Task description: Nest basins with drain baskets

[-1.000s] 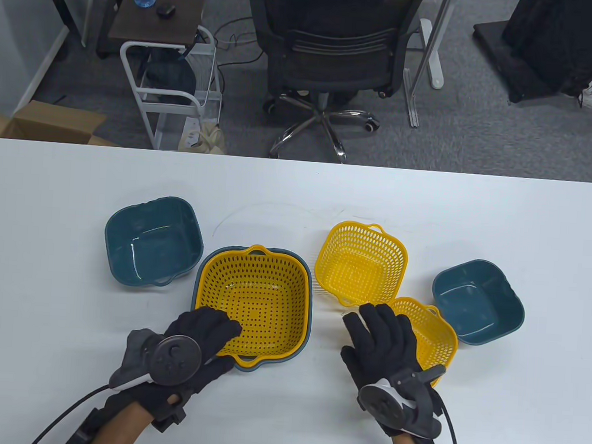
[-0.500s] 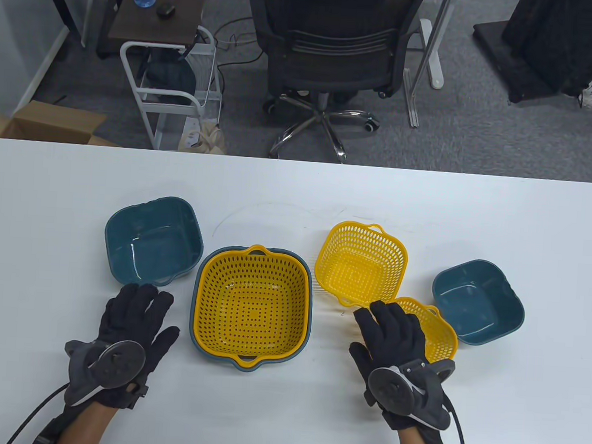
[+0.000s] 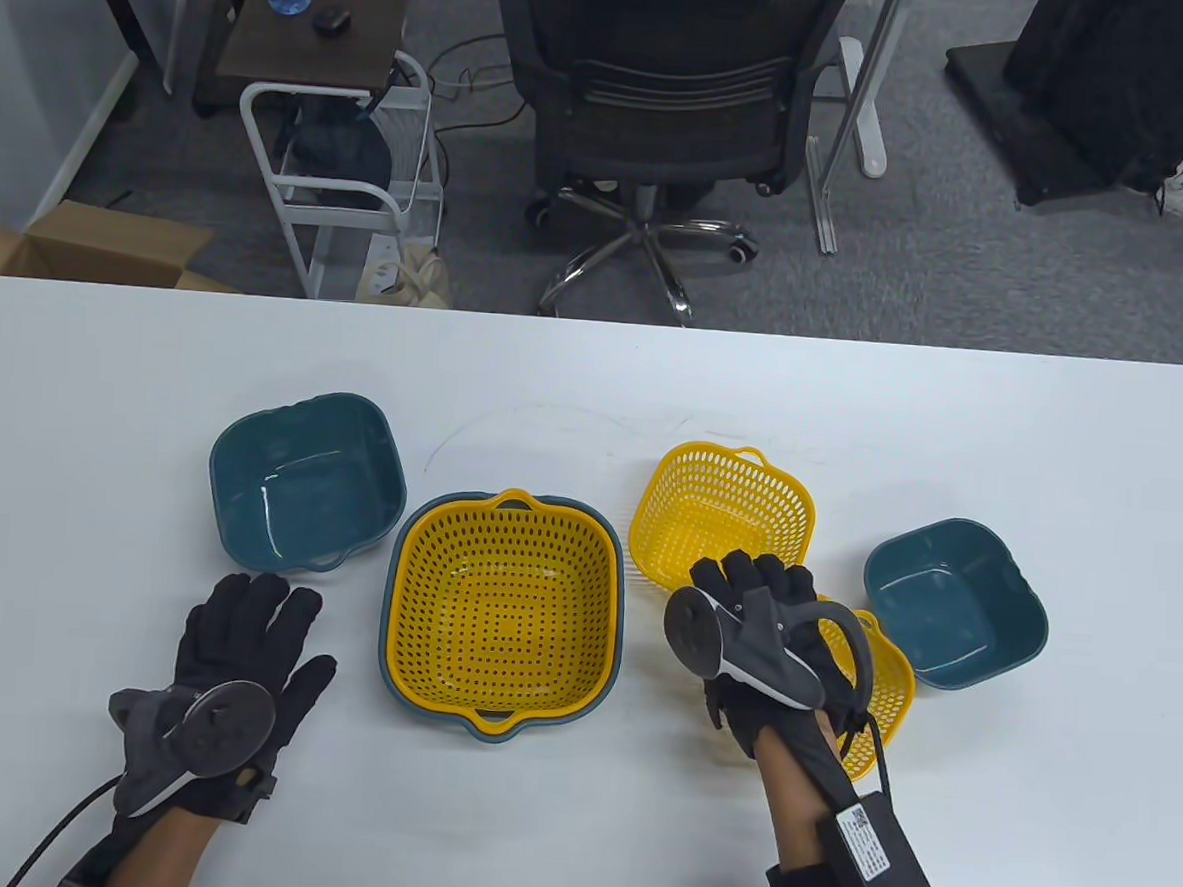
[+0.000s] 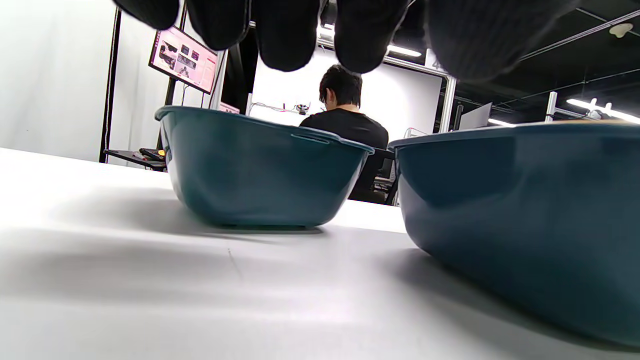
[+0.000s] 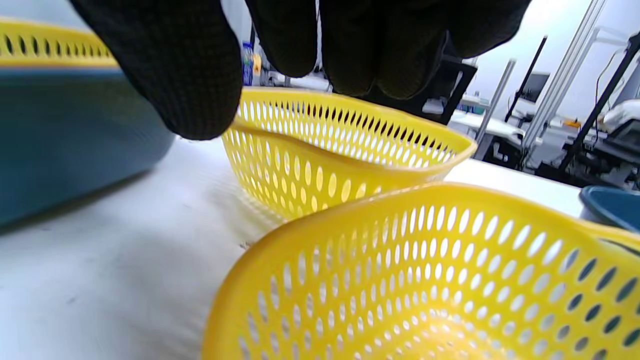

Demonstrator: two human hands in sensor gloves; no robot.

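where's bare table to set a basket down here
Bare: the far strip behind the left basin and medium basket, and both outer ends. Crowded: around the right hand, over the small basket beside the right basin.

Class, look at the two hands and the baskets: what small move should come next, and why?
Probably the right hand closes on the medium yellow basket, whose near rim its fingers hover over. The large basket already sits in its basin, while the left blue basin stands empty.

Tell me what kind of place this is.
Most likely an office or lab workspace: a black swivel chair stands on grey carpet beyond the white table, and the left wrist view shows a wall monitor.
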